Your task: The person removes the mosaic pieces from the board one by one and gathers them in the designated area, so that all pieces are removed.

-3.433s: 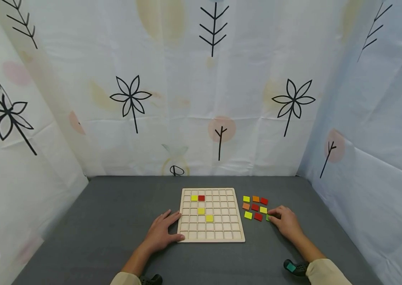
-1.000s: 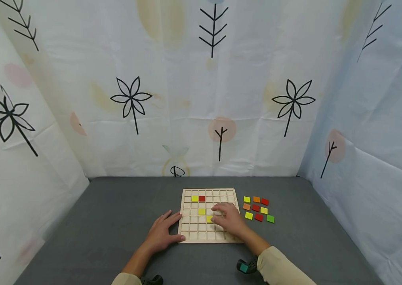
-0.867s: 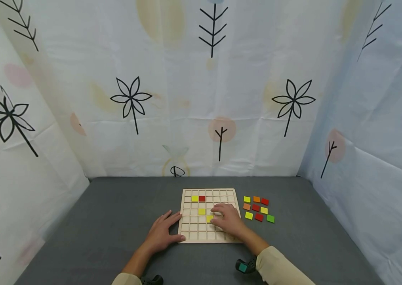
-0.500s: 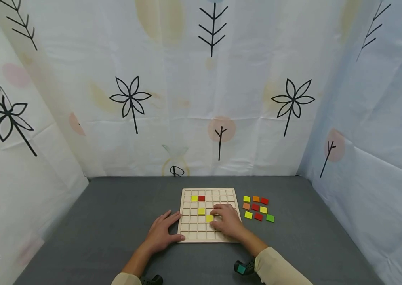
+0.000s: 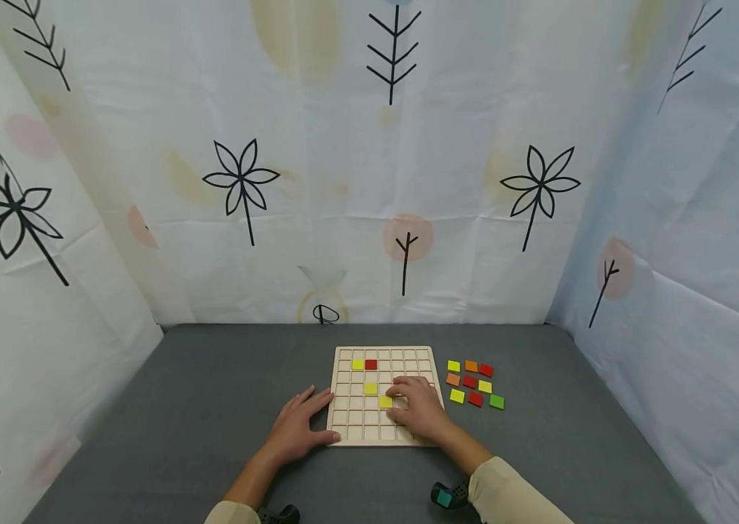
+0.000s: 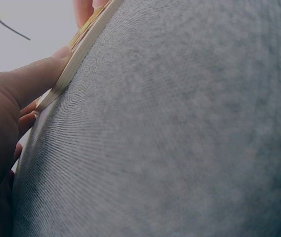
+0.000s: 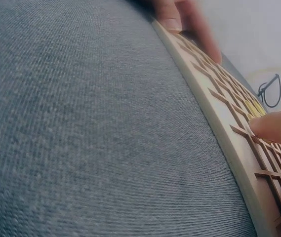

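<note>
A pale wooden grid board [image 5: 349, 416] lies on the table, with a few yellow tiles and a red tile [image 5: 371, 364] in its cells. My left hand [image 5: 297, 429] rests at its left side, fingers fairly straight; the thumb [image 6: 44, 74] touches the rim near the front corner. Over the right part of the board is my right hand [image 5: 420, 409], its thumb and index finger bent and apart beside a yellow tile [image 5: 385, 402]. From the right wrist, the thumb [image 7: 268, 126] is seen low at the cells. No tile shows between the fingers; the cells under the palm are hidden.
Right of the board lie several loose tiles in yellow, orange and red, with a green tile [image 5: 496, 402] nearest the front. The grey table [image 5: 225, 393] is bordered by a patterned cloth [image 5: 317, 145] at the back and sides.
My right hand has gone from the green tile leftward onto the board. Over the last second it stays nearly still there. The left hand and the visible tiles have not moved.
</note>
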A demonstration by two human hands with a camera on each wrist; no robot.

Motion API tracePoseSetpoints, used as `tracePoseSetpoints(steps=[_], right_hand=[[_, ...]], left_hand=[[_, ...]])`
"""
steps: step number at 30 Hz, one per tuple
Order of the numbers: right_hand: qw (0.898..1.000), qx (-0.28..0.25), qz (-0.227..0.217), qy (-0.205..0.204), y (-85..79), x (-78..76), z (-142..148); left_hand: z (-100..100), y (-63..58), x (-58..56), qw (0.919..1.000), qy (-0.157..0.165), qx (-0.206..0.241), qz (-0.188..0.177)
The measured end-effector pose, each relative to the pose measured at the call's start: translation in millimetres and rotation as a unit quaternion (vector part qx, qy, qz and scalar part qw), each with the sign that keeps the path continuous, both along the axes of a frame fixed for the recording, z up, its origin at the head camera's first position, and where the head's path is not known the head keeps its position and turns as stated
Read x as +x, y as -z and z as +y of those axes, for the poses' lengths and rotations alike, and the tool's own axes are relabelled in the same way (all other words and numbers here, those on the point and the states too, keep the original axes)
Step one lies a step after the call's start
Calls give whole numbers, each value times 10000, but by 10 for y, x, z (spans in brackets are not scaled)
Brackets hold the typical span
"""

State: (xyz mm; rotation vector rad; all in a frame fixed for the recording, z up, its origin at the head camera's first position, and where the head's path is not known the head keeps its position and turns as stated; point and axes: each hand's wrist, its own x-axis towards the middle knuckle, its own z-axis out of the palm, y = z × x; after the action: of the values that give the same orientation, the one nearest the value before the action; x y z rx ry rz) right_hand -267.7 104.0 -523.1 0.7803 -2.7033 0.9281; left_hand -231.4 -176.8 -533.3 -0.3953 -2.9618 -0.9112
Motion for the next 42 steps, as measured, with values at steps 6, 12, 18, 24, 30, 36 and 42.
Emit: tracePoseSetpoints(steps=[6,12,18,24,30,36,42], right_hand=[[10000,-67,30,-7,-4,11,0],[9998,-135,94,58,-3,28,-10],[9996,-108,196,168,21,49,-13],[9995,-149,222,167,38,58,-9],[9992,-153,313,179,42,65,-4],[9993,-144,222,269,38,54,-21],[9990,-72,149,413,15,52,-65]], left_hand=[[3,-13,4,10000,4,12,-9],[7,-26,11,10000,27,24,34],[8,-27,13,10000,44,6,46],[9,-17,9,10000,64,-9,66],[9,-8,6,10000,52,1,55],[11,-13,7,10000,22,20,18],[10,-10,-2,10000,3,-17,14]])
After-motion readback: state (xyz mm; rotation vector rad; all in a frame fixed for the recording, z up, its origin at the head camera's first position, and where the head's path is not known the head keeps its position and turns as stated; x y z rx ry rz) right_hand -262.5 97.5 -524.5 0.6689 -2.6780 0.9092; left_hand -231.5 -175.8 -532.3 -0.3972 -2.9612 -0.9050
